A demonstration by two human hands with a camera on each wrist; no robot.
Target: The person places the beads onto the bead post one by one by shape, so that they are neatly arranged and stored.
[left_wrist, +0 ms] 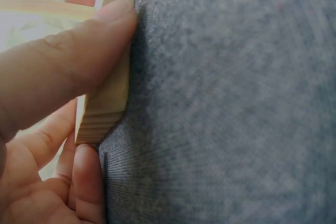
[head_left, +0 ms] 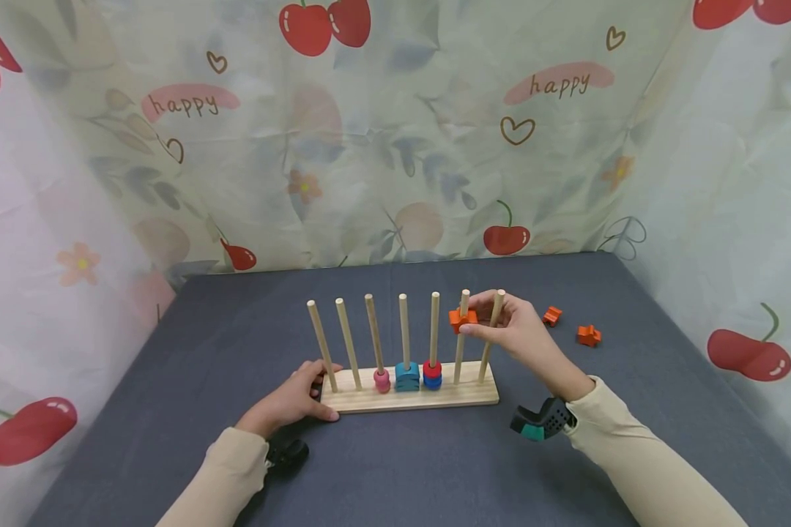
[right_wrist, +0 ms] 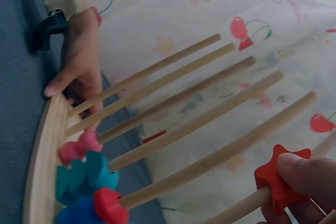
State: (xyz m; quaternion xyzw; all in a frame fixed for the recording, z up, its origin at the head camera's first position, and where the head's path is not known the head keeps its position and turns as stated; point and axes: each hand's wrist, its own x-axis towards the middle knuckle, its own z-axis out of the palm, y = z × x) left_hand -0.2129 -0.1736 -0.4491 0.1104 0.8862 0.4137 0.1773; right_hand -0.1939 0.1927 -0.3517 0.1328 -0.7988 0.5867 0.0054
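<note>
A wooden base (head_left: 362, 402) with several upright pegs lies on the table. My left hand (head_left: 290, 395) grips its left end; in the left wrist view the thumb lies along the front edge, fingers behind. High on the second peg from the right, my right hand (head_left: 517, 326) pinches an orange star-shaped bead (right_wrist: 266, 176). The peg passes through the bead, as the right wrist view shows. Pink beads (head_left: 381, 381), teal wavy blocks (head_left: 407, 378) and a red bead (head_left: 432, 369) over a blue one (head_left: 432, 382) sit low on the middle pegs. The two left pegs are bare.
Two more orange star-shaped pieces, one nearer (head_left: 589, 336) and one farther (head_left: 552, 316), lie on the dark grey table (head_left: 409, 461) right of the base. A patterned curtain (head_left: 382, 146) hangs behind the table and at both sides.
</note>
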